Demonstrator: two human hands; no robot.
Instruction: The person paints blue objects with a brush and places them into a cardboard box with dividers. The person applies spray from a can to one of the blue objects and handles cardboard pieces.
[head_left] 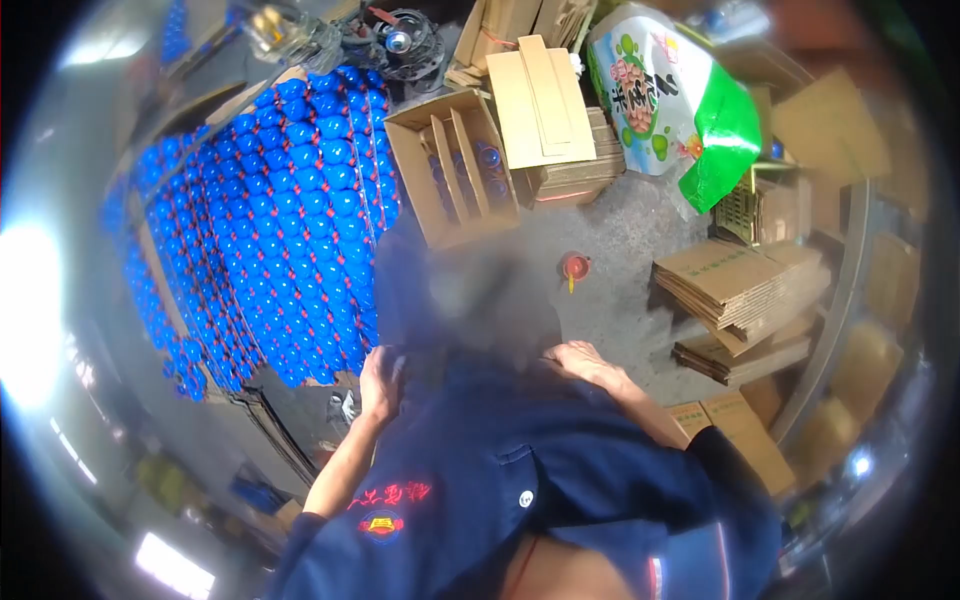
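My left hand (379, 386) rests against the left edge of my dark blue jacket (470, 430), its fingers mostly hidden by the cloth. On the other side, my right hand (592, 366) lies against the jacket's right edge, with its fingers bent over the dark cloth and partly showing. No separate object can be made out in either hand. Between and beyond the hands, a dark patch is smeared by motion, so its details are lost. Left of my left hand stands a large stack of shiny blue round pieces (290, 200) with red bits between them.
An open cardboard box (420, 135) with dividers holds some blue pieces. Flat cardboard (540, 100) lies beside it. A small red dish (575, 266) sits on the grey floor. At right are a green and white bag (728, 135) and stacked folded cartons (735, 280).
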